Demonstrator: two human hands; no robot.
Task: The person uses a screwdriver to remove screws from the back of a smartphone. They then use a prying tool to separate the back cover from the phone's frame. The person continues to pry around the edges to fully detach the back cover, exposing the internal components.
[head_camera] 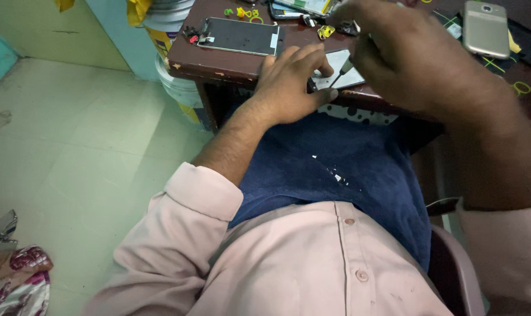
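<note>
desk (230,63) of dark wood, green floor (84,152) beside.

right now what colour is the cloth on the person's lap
Dark navy blue cloth, flecked with small white bits; seen in the head view.

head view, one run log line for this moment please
left hand pressing flat part | right hand holding screwdriver, tip on part | table

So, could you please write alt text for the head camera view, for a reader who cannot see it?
A seated person's right hand holds a small screwdriver to a flat grey part at the edge of a brown table, while the left hand presses beside it. A dismantled phone screen and a gold phone lie nearby.
</note>
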